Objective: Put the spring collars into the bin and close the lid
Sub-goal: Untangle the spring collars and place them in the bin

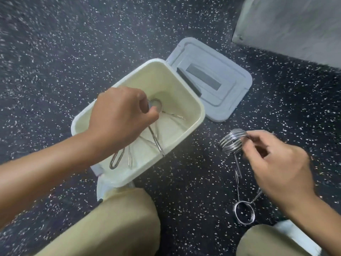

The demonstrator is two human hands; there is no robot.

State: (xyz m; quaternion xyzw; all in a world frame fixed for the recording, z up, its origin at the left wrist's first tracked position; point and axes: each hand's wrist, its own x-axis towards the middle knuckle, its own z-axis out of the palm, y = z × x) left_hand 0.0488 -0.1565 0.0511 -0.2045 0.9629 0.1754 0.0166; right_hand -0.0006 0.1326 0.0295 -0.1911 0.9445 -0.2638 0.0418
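Note:
A cream bin [191, 100] stands open on the speckled floor, with its grey lid [230, 84] swung back to the upper right. My left hand [120, 117] is inside the bin's mouth, shut on a metal spring collar [156, 105]. Other collars [118, 157] lie on the bin's bottom. To the right of the bin my right hand [276, 163] pinches the coil of a second spring collar [231, 142], whose handles hang down. A third spring collar [244, 212] lies on the floor below that hand.
My knees in tan trousers [110, 224] frame the bottom of the view, with white shoes beside them. A pale wall panel [291, 24] rises at the upper right. Dark speckled floor [64, 52] surrounds the bin.

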